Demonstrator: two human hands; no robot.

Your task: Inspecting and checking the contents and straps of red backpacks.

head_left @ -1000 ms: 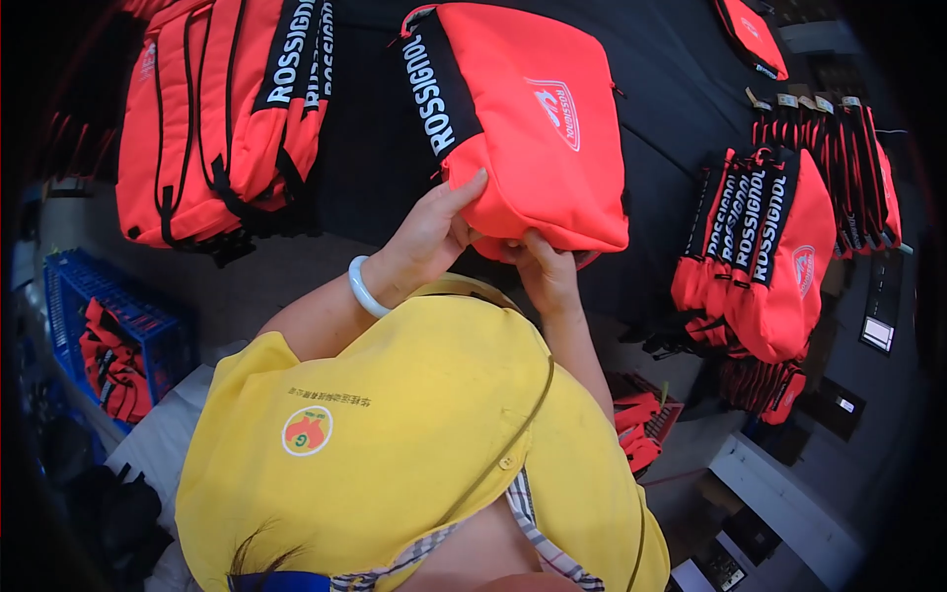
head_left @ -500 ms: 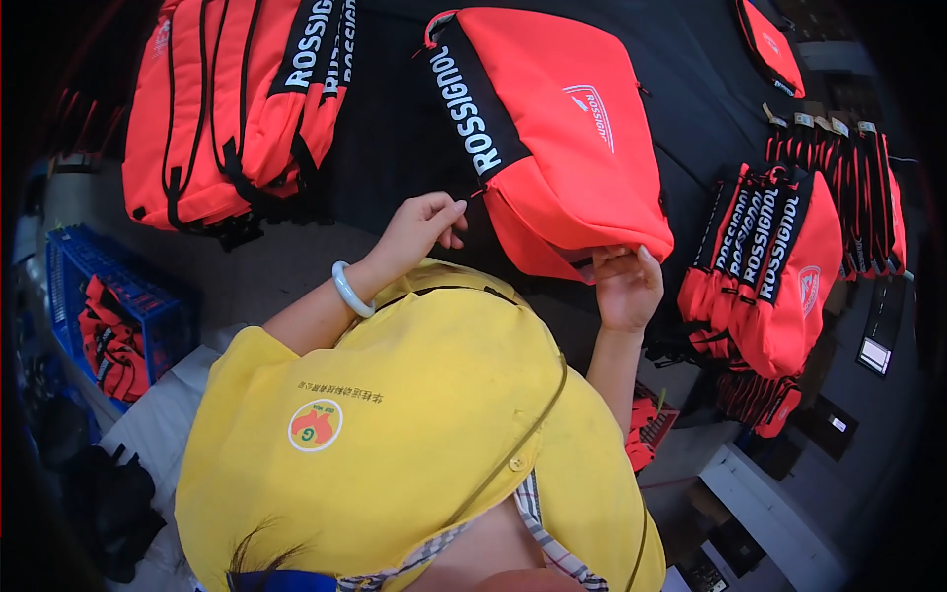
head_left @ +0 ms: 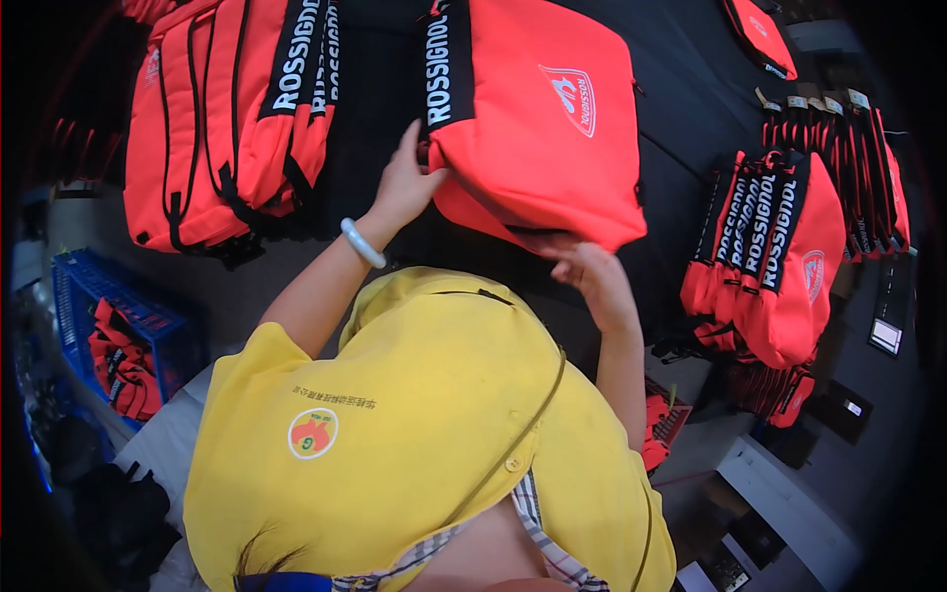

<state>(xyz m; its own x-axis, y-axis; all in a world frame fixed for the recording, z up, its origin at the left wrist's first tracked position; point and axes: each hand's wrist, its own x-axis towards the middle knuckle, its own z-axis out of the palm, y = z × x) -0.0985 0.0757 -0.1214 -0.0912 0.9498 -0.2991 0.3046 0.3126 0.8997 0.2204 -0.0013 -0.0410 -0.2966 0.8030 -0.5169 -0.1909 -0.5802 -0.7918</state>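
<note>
A bright red-orange bag (head_left: 523,118) with a black side band and a pale printed emblem lies on the dark table in front of me. My left hand (head_left: 404,187), a pale bangle on its wrist, grips the bag's left edge, thumb in front and fingers partly hidden behind it. At the lower right edge, my right hand (head_left: 597,281) has its curled fingers at the bag's opening fold, some of the fingertips hidden under the fabric.
Stacked red backpacks (head_left: 187,128) stand at left on the black-covered table (head_left: 681,109). More red bags (head_left: 779,266) hang in a row at right. A blue crate (head_left: 173,326) holding red pieces sits at lower left. Another red bag (head_left: 762,37) lies far right.
The bag has turned a little and shifted up and left. My left hand has moved up from beside the bag onto its left edge; my right hand has slid left along the lower edge.
</note>
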